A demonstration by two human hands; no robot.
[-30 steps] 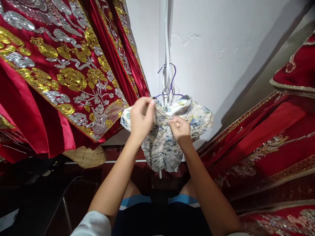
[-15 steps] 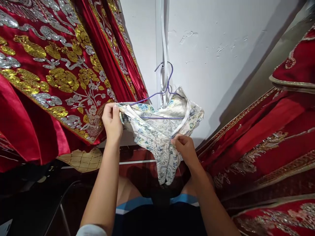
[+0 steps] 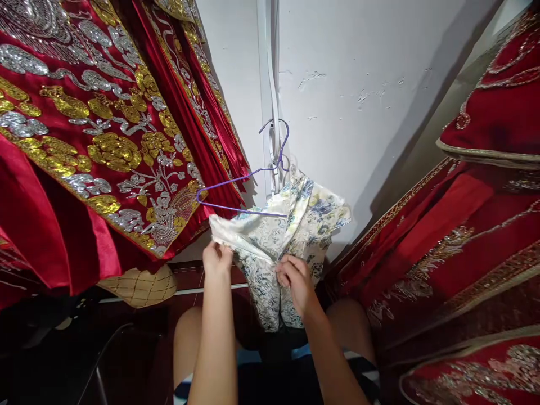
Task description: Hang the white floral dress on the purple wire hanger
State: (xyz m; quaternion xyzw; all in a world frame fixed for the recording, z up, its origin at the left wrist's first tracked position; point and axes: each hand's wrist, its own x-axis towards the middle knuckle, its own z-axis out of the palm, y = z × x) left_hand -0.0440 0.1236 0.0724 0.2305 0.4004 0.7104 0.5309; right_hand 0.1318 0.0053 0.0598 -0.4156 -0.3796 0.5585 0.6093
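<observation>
A white garment with a blue floral pattern (image 3: 264, 287) hangs partly on a purple hanger (image 3: 236, 209). The hanger's left end is bare and sticks out above the cloth, while its right end is hidden inside the garment. My left hand (image 3: 217, 259) pinches the garment's left side, below that bare end. At the middle of the front opening, my right hand (image 3: 294, 275) grips the edge of the cloth with bent fingers. The hanger's hook stands beside a white strap (image 3: 272, 84) in front of the wall.
Red garments with gold and silver sequins (image 3: 113, 152) hang at the left. More red embroidered clothing (image 3: 422, 253) fills the right side. Behind is a white wall (image 3: 358, 62). A beige quilted item (image 3: 141, 286) lies low at the left.
The garment's left side has come off the hanger's left end, which now shows bare. My left hand has moved down and to the right with the cloth. My right hand has moved slightly down and left.
</observation>
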